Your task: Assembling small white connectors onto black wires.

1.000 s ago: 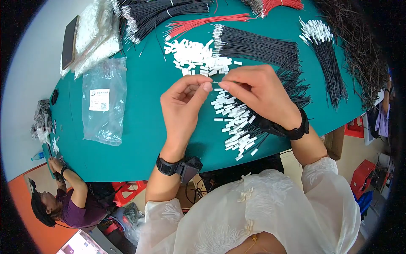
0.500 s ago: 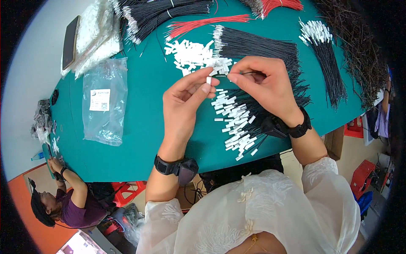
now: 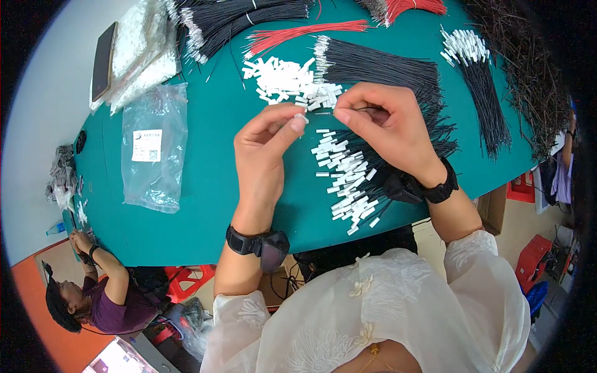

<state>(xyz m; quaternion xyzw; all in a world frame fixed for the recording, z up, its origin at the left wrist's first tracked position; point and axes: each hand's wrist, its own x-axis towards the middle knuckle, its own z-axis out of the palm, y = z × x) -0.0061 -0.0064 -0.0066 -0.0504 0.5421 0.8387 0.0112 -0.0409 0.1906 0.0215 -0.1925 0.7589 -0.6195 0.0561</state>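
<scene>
Between thumb and forefinger, my left hand pinches a small white plastic connector housing. My right hand pinches a black wire, whose bare metal terminal end points left at the housing, a small gap apart. Just beyond both hands lies a heap of loose white housings. Below and between my wrists, several black wires with white housings on their ends fan out, partly under my right hand. A bundle of black wires with metal ends rests behind my right hand.
Red wires and more black bundles lie at the far side of the green table. A clear plastic bag and a phone are on the left. Wires with white ends lie right. A co-worker sits lower left.
My left hand has shifted slightly left and turned the housing from upright to slanted. More of the wire's terminal shows past my right fingertips, which stay nearly in place.
</scene>
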